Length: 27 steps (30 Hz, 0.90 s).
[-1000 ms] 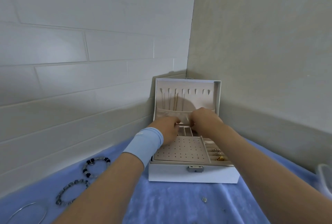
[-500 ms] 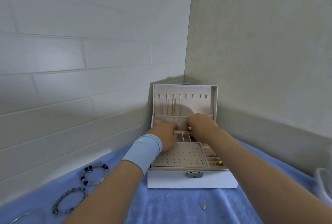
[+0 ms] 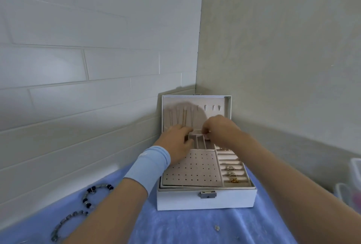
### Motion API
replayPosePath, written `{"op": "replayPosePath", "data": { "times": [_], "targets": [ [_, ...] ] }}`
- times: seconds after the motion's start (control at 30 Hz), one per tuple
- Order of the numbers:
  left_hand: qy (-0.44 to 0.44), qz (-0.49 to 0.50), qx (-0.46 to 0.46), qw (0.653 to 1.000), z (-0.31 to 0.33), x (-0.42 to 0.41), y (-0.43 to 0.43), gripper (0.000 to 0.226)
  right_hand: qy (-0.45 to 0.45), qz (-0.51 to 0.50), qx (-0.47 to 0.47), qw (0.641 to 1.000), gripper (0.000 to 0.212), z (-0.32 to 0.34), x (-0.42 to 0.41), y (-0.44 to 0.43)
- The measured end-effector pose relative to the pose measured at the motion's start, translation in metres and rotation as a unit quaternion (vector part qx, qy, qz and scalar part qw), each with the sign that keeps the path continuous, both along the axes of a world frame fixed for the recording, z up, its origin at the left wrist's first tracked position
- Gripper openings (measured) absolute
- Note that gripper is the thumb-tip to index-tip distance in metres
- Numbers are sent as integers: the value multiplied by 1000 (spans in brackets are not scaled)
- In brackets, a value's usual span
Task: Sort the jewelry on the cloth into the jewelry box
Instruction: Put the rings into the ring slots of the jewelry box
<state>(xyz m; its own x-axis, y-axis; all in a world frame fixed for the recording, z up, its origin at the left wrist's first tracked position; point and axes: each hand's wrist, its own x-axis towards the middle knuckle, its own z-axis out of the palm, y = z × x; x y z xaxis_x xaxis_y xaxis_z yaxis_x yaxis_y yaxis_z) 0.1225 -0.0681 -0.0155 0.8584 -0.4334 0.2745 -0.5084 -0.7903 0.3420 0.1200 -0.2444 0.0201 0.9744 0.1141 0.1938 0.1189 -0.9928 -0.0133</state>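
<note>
OPEN FOR SORTING: The jewelry box (image 3: pixel 185 199) stands on the blue cloth (image 3: pixel 195 228), its lid (image 3: pixel 214 101) upright in the corner of the walls, thin chains (image 3: pixel 181 118) hanging from the lid's hooks. A few rings (image 3: pixel 231 174) sit in the rolls on the box's right side; the pierced earring panel (image 3: pixel 192 171) shows no earrings where I can see it.

Both my hands work close together at the back of the box, where its small compartments meet the lid's pocket. My left hand (image 3: pixel 176 143), a pale blue wristband (image 3: pixel 148 163) behind it, curls its fingers over the back-left compartments. My right hand (image 3: pixel 218 130) brings thumb and forefinger together at the pocket's edge. Whether either holds a chain or only fabric, I cannot tell.

The step looks like settling a necklace in the lid. Done well, that means keeping the strand straight below its hook and tucking the loose end away without snagging neighbouring chains.

Left of the box lie a dark-beaded bracelet (image 3: pixel 105 186) and a grey-beaded bracelet (image 3: pixel 68 217); a small piece (image 3: pixel 216 227) lies in front of it. My forearms hide part of the cloth. A clear plastic container (image 3: pixel 353 177) stands right of the box.
</note>
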Motion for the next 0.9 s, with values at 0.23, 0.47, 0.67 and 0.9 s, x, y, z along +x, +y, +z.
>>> {"op": "replayPosePath", "data": {
  "times": [0.23,0.47,0.67,0.9],
  "targets": [
    [22,-19,36,999,38,-52,22,89,-8,24,39,999,18,37,-15,-4],
    [146,-38,143,978,9,-95,36,130,58,41,77,994,14,-7,-48,9],
    [122,-35,90,988,14,-115,41,117,49,36,140,988,49,-9,-94,-1],
    [92,12,41,995,-3,-139,39,117,171,32,164,971,120,-33,-148,-12]
  ]
}}
